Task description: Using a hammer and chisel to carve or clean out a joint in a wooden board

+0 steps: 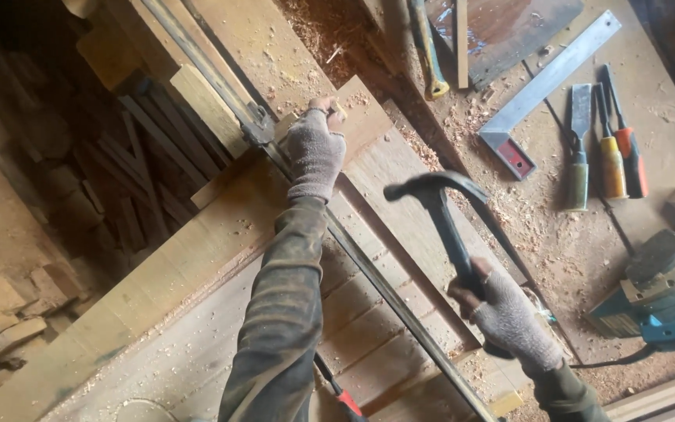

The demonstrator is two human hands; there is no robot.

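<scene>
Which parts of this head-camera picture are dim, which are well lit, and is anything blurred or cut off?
Head view: the scrap wood pile at left sits in deep shadow; the workbench is evenly daylit without glare; the hammer in the right hand looks slightly soft; the left hand is sharp; the power tool is cropped.

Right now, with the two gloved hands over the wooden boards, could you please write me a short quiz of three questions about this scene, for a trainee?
1. True or false: the right hand holds a dark claw hammer raised above the pale wooden boards.
2. Which best describes the left hand? A: it holds a saw. B: its fingertips rest near the far edge of the boards, beside the long metal bar clamp. C: it rests on the blue power tool.
3. Fill in: the red-cornered metal ____ square lies near the three chisels.

Key: 1 true; 2 B; 3 try.
</scene>
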